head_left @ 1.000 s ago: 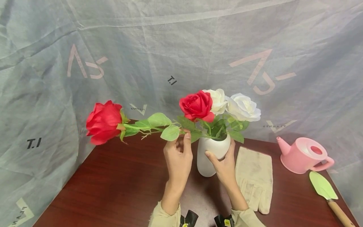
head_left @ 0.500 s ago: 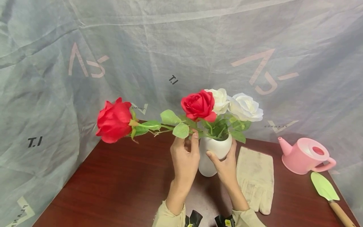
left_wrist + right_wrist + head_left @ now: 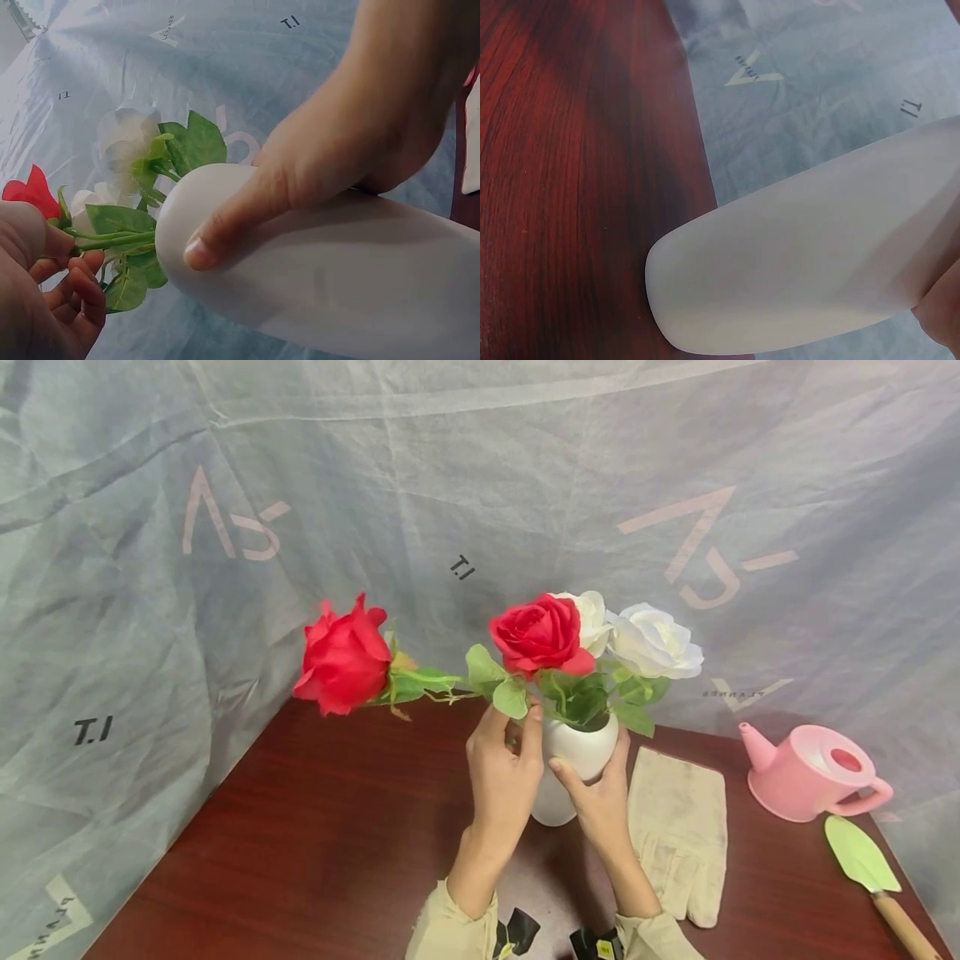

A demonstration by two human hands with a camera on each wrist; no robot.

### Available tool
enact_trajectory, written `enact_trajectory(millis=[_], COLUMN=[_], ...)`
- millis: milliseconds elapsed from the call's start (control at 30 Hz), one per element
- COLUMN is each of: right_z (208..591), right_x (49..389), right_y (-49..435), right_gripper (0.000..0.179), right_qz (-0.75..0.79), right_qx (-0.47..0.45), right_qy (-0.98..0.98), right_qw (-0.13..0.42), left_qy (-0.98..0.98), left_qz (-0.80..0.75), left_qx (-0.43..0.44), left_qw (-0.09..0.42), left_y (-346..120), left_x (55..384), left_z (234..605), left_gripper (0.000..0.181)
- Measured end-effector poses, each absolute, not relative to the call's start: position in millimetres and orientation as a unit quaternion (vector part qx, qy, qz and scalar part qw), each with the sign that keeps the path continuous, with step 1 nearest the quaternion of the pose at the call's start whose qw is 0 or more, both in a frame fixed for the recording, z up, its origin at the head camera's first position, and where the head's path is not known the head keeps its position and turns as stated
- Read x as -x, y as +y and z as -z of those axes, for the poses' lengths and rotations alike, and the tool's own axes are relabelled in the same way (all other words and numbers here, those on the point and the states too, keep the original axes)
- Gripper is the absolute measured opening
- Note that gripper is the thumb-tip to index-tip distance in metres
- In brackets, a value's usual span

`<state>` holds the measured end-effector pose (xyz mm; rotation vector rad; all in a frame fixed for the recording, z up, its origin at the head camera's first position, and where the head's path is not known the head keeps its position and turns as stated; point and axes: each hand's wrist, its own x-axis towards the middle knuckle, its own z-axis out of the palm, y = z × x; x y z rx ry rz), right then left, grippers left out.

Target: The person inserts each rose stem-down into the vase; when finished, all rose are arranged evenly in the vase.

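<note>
In the head view my left hand point(image 3: 506, 768) pinches the green stem of a red rose, whose bloom point(image 3: 345, 656) leans out to the left. That stem runs toward the mouth of a white vase point(image 3: 581, 752). My right hand point(image 3: 600, 802) grips the vase's upper right side, thumb across the front. Another red rose point(image 3: 540, 633) and two white roses point(image 3: 652, 642) stand in the vase. The left wrist view shows my left fingers point(image 3: 86, 289) at green stems point(image 3: 124, 240) just outside the rim. Seen from the right wrist, the vase's base point(image 3: 682, 300) is close over the table.
Right of the vase a cream cloth glove point(image 3: 678, 827) lies on the dark red wooden table point(image 3: 315, 827). Beyond it are a pink watering can point(image 3: 810, 772) and a green trowel with a wooden handle point(image 3: 862, 852). Grey printed sheeting point(image 3: 420, 485) hangs behind.
My left hand has moved right toward the vase, carrying the red rose. Its bloom has shifted right and slightly up. The right hand keeps its grip on the vase.
</note>
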<state>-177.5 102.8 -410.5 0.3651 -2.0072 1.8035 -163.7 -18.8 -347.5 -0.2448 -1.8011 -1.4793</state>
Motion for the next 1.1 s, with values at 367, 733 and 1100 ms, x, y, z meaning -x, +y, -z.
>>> enact_trajectory(millis=[367, 733, 1100], right_z=[409, 408, 408], right_x=[175, 175, 176], right_y=[104, 102, 102], right_gripper=[0.088, 0.087, 0.088], right_qz=[-0.651, -0.654, -0.652], right_qx=[-0.124, -0.120, -0.125], right_qy=[-0.724, -0.723, -0.719], right_qw=[0.192, 0.187, 0.208], left_qy=[-0.758, -0.736, -0.662], left_qz=[0.534, 0.568, 0.659], left_qx=[0.087, 0.082, 0.086], left_qw=[0.364, 0.359, 0.347], left_y=[-10, -11, -21], left_x=[173, 172, 169], left_z=[354, 354, 326], left_gripper=[0.007, 0.011, 0.015])
